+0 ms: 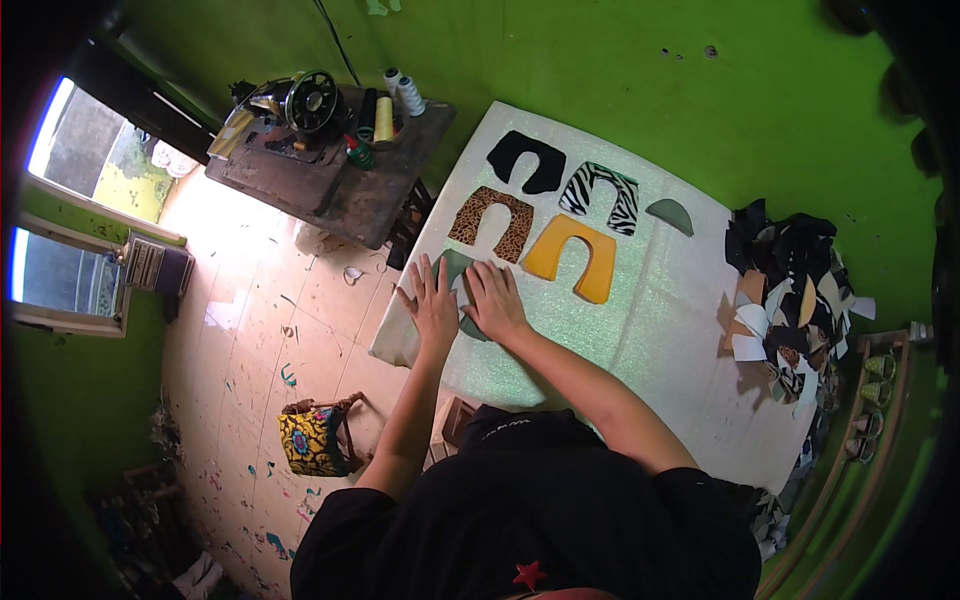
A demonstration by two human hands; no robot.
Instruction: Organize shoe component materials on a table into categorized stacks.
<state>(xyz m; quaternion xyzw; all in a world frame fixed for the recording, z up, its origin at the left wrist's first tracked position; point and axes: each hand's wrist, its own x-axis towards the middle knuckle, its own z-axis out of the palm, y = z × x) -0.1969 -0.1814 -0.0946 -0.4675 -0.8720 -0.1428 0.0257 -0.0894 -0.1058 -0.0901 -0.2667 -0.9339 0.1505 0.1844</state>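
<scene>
My left hand (432,310) lies flat, fingers spread, on the left side of a grey-green cut piece (456,262) near the table's left edge. Beside it my right hand (497,303) rests on the same piece, also flat and open. Much of the piece is hidden under both hands. Beyond them lie several U-shaped cut pieces: a black one (508,155), a zebra-striped one (623,203), a leopard-print one (468,217) and a yellow one (545,248). Farther right sits a small grey-green half-moon piece (672,214). All are on a shiny white table cover (665,320).
A sewing machine (310,100) stands on a dark wooden table (330,205) at the far left, with thread spools (384,118) and a green bottle (358,152). Scraps (790,300) are heaped at the right. A stool with a patterned seat (312,442) is at the lower left.
</scene>
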